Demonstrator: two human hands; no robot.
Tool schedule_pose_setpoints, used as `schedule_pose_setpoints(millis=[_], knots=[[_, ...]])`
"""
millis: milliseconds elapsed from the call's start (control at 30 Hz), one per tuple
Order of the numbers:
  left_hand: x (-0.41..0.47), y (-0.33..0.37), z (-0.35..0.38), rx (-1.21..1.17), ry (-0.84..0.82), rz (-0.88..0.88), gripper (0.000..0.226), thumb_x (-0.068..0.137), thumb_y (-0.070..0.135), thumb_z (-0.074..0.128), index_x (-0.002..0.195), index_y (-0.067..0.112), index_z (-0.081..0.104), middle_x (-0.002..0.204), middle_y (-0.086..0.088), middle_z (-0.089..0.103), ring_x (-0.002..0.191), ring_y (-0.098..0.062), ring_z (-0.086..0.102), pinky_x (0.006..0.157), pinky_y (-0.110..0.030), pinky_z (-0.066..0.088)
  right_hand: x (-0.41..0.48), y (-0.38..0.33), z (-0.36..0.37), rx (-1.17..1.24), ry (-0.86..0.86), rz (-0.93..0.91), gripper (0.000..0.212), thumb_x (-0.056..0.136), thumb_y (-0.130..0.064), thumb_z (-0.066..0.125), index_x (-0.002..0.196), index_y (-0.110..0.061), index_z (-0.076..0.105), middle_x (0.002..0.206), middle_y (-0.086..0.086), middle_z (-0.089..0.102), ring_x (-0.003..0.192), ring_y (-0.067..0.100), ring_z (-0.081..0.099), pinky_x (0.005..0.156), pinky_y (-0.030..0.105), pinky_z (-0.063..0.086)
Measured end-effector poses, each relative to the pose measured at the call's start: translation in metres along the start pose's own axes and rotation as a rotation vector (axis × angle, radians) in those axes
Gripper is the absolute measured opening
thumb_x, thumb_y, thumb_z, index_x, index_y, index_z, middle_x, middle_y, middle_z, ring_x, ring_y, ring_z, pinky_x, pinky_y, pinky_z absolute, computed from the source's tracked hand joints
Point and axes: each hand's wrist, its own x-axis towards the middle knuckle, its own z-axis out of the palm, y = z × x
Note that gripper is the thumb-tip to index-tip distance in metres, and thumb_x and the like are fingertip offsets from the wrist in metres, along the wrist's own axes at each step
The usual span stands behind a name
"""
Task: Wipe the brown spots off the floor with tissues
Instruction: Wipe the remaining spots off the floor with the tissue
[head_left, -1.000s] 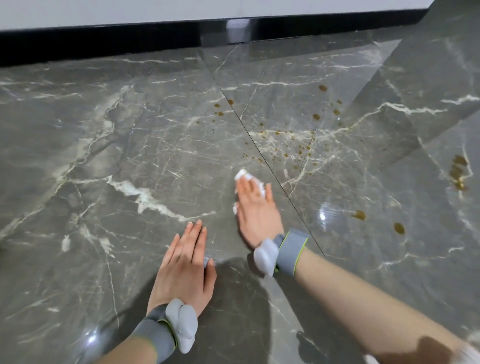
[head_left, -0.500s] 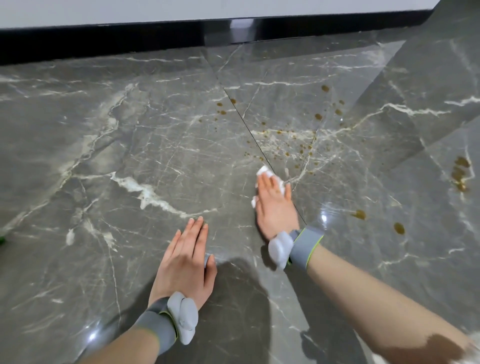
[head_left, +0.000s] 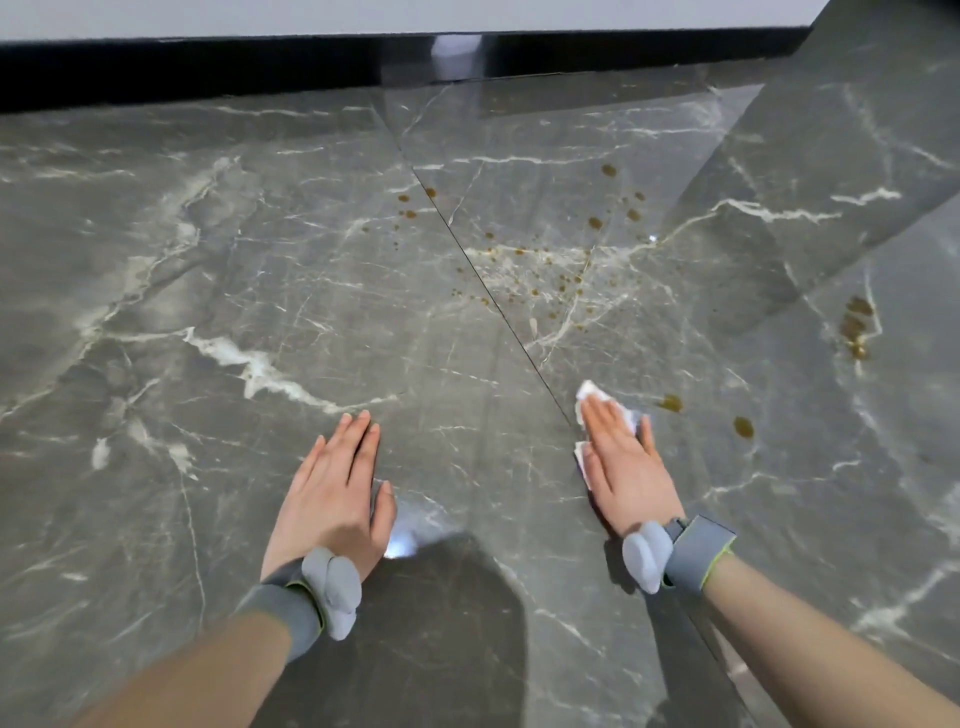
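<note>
right hand (head_left: 623, 462) flat on tissue (head_left: 589, 391), brown spots (head_left: 743, 426) just beside

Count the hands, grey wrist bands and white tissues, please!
Hands: 2, the left hand and the right hand
Grey wrist bands: 2, the left wrist band and the right wrist band
White tissues: 1, the tissue under the right hand
Total: 5

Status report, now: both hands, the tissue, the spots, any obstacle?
Left hand flat on floor, empty. Right hand presses tissue flat. Brown spots just right of it, unwiped. No obstacle seen.
</note>
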Motion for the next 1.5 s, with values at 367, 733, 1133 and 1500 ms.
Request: schedule_pose_setpoints(millis=[367, 733, 1133, 1500], knots=[[0.001, 0.002, 0.000, 0.045, 0.042, -0.025, 0.058, 0.081, 0.029, 0.032, 0.120, -0.007, 0.056, 0.129, -0.022, 0.054, 0.120, -0.033, 0.049, 0.106, -0.036, 0.022, -0.061, -0.095, 0.024, -0.091, -0.058, -0.363, 0.047, 0.093, -0.029, 0.027, 0.137, -0.016, 0.037, 0.142, -0.005, 0.043, 0.132, 0.014, 0.039, 0.105, 0.040, 0.020], [0.044, 0.080, -0.001, 0.048, 0.013, 0.199, 0.063, 0.082, 0.038, 0.032, 0.132, 0.003, 0.049, 0.142, -0.014, 0.044, 0.132, -0.029, 0.041, 0.110, -0.037, 0.013, -0.041, 0.050, 0.000, 0.074, 0.088, 0.559, 0.051, 0.098, -0.027, 0.020, 0.147, -0.016, 0.009, 0.156, -0.001, 0.005, 0.143, 0.015, 0.000, 0.116, 0.042, -0.004], [0.061, 0.107, 0.039, 0.024, -0.020, 0.147, 0.068, 0.085, 0.051, 0.026, 0.142, 0.015, 0.037, 0.153, -0.005, 0.026, 0.142, -0.021, 0.020, 0.114, -0.039, 0.001, -0.056, 0.043, 0.014, 0.211, 0.222, 0.376, 0.048, 0.097, -0.024, 0.026, 0.141, -0.008, 0.029, 0.151, 0.004, 0.024, 0.141, 0.018, 0.015, 0.117, 0.033, 0.004], [0.059, 0.106, 0.039, -0.076, 0.051, 0.166, 0.057, 0.085, 0.040, 0.043, 0.134, 0.013, 0.050, 0.148, -0.009, 0.036, 0.139, -0.021, 0.029, 0.112, -0.044, 0.020, -0.004, 0.034, -0.057, 0.507, 0.517, 0.470, 0.047, 0.077, -0.019, 0.034, 0.120, -0.003, 0.044, 0.113, 0.015, 0.045, 0.108, 0.029, 0.040, 0.092, 0.033, 0.029]])
